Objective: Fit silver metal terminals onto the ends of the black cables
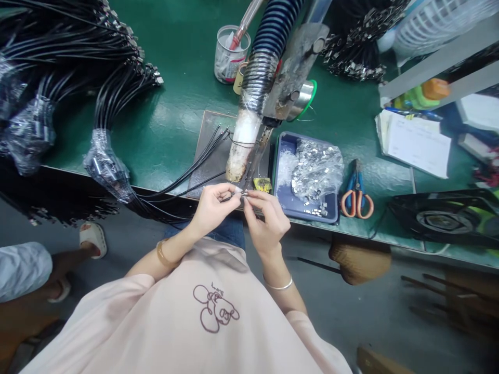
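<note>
My left hand pinches the end of a thin black cable at the front edge of the green bench. Facing it, my right hand holds a small metal part against that cable end, fingertips of both hands almost touching. Just above them hangs the tip of a soldering tool beside a white-wrapped fume hose. Several more black cables lie on a dark mat.
A blue tray of small metal shells in a plastic bag stands right of my hands. Orange-handled scissors lie beyond it. Bundles of black cables fill the left bench. A clear cup, a solder spool, papers. Another person's foot in a sandal at left.
</note>
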`<state>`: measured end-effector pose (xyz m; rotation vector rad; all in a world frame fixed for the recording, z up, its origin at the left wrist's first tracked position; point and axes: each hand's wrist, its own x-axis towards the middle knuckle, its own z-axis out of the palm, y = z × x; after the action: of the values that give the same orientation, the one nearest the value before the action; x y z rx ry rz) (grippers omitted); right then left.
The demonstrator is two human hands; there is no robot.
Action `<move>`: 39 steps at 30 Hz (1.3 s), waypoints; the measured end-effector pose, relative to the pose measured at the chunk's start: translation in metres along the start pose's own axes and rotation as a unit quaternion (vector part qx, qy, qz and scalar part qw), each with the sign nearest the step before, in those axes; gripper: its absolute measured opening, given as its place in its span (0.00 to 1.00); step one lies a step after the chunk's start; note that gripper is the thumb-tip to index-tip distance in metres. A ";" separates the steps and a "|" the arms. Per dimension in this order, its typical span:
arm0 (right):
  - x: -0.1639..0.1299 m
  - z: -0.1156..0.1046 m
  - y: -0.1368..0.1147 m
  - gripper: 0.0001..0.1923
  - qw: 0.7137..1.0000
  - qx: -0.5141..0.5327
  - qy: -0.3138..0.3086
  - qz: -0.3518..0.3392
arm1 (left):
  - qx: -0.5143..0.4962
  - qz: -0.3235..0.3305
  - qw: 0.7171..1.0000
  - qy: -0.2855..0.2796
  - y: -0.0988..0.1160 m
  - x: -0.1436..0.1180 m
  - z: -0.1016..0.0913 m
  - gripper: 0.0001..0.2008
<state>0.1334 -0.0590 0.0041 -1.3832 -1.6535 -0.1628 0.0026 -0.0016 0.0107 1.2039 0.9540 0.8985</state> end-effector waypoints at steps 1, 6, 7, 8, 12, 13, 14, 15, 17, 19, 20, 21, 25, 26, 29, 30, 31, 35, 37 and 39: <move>0.000 0.000 0.000 0.08 1.000 0.001 0.001 0.000 | 0.003 0.000 1.000 -0.001 0.000 0.000 0.000 0.09; 0.002 0.000 -0.002 0.09 1.000 -0.003 -0.001 0.002 | 0.019 0.012 1.000 0.007 0.003 -0.001 0.000 0.09; 0.003 0.000 -0.003 0.09 1.000 -0.006 -0.003 0.006 | 0.019 0.014 1.000 0.008 0.004 -0.001 -0.001 0.09; 0.003 0.000 -0.004 0.09 1.000 -0.009 -0.005 0.009 | 0.018 0.015 1.000 0.008 0.004 -0.001 -0.001 0.08; 0.002 -0.001 -0.005 0.09 1.000 -0.012 -0.002 0.005 | -0.004 0.004 1.000 0.007 0.005 -0.001 -0.001 0.08; 0.001 -0.001 -0.005 0.09 1.000 -0.011 -0.002 0.000 | -0.008 -0.001 1.000 0.006 0.005 -0.001 -0.001 0.09; 0.001 -0.001 -0.005 0.09 1.000 -0.011 -0.005 -0.006 | -0.012 -0.007 1.000 0.003 0.005 0.000 -0.002 0.09; 0.000 0.000 -0.004 0.09 1.000 -0.011 -0.009 -0.012 | -0.014 -0.014 1.000 -0.002 0.005 0.000 -0.002 0.10; -0.001 0.000 -0.003 0.10 0.999 -0.011 -0.021 -0.025 | -0.013 -0.029 0.999 -0.012 0.005 0.000 -0.003 0.10; -0.002 -0.001 -0.002 0.10 0.999 -0.007 -0.026 -0.031 | -0.008 -0.038 0.999 -0.019 0.005 -0.001 -0.004 0.10; -0.002 -0.002 -0.001 0.10 0.999 -0.005 -0.026 -0.029 | -0.005 -0.039 0.999 -0.021 0.004 -0.001 -0.004 0.10; -0.002 -0.003 -0.001 0.09 0.999 -0.003 -0.027 -0.024 | -0.003 -0.037 0.999 -0.025 0.004 -0.002 -0.004 0.10; 0.001 -0.010 0.000 0.07 0.998 0.009 -0.062 0.012 | 0.006 -0.023 0.999 -0.046 0.001 -0.007 -0.004 0.11; 0.002 -0.012 0.000 0.07 0.997 0.014 -0.072 0.021 | 0.011 -0.019 0.998 -0.051 0.000 -0.009 -0.004 0.11; 0.003 -0.018 -0.002 0.06 0.995 0.033 -0.077 0.045 | 0.032 -0.006 0.999 -0.042 -0.002 -0.018 -0.002 0.10; 0.003 -0.020 -0.003 0.06 0.995 0.044 -0.072 0.058 | 0.045 0.005 0.999 -0.029 -0.004 -0.021 0.000 0.09; 0.002 -0.022 -0.003 0.06 0.993 0.057 -0.066 0.077 | 0.061 0.024 0.998 -0.011 -0.005 -0.024 0.001 0.08; 0.002 -0.026 0.001 0.06 0.968 0.137 -0.069 0.200 | 0.090 0.105 0.990 0.019 -0.008 -0.032 0.003 0.08; 0.002 -0.028 0.004 0.07 0.945 0.187 -0.100 0.248 | 0.046 0.062 0.996 -0.044 -0.007 -0.032 0.000 0.12; 0.002 -0.029 0.006 0.08 0.929 0.226 -0.128 0.263 | -0.024 -0.034 0.990 -0.135 -0.005 -0.028 -0.008 0.17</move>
<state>0.1550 -0.0741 0.0187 -1.4632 -1.3415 0.6955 -0.0141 -0.0263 0.0082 1.2078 0.7469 0.6801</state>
